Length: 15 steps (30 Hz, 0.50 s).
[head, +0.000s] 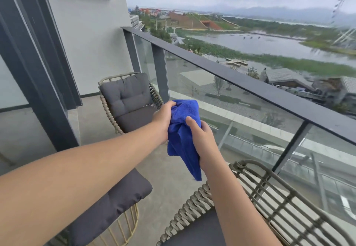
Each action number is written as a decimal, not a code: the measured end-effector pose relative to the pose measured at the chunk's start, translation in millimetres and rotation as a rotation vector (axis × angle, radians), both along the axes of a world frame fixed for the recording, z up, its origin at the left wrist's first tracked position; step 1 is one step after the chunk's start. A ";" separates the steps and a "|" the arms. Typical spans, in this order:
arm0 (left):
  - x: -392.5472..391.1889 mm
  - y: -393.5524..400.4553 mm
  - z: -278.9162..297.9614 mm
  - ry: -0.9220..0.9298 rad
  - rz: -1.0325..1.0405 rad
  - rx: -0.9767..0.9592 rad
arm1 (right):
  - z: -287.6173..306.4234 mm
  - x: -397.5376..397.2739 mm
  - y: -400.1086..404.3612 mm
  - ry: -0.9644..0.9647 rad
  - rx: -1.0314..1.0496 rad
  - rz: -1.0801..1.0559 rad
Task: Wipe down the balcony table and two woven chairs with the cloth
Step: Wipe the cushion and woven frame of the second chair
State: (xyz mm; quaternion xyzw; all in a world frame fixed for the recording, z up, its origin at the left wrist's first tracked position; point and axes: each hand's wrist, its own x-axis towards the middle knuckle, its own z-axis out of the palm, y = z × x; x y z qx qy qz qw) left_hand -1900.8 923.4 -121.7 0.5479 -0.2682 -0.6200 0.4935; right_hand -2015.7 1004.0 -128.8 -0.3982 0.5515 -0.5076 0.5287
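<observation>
A bunched blue cloth (183,130) hangs in the air in front of me, held by both hands. My left hand (163,116) grips its upper left part. My right hand (202,139) grips its right side, thumb on the front, and a tail of cloth hangs below. A woven chair (107,108) with grey cushions stands further back on the left, against the wall. A second woven chair (260,191) is close by at the lower right, its rope back toward the railing. No table top is plainly visible.
A glass balustrade with a dark metal rail (250,85) runs along the right side. A grey cushioned seat on a thin wire frame (107,203) lies under my left forearm. Dark door frames (38,72) stand at the left. Bare concrete floor (167,178) lies between the chairs.
</observation>
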 end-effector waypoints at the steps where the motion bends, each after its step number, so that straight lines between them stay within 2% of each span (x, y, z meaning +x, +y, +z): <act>1: -2.4 1.3 -0.9 0.003 -0.005 0.003 | 1.3 -2.7 0.3 0.006 0.001 -0.013; 8: -8.0 14.6 2.2 0.040 -0.039 -0.001 | 11.2 -21.8 17.1 0.013 -0.014 -0.014; 15: -13.9 39.6 5.8 0.067 0.000 -0.064 | 11.2 -36.8 34.4 -0.001 -0.029 0.113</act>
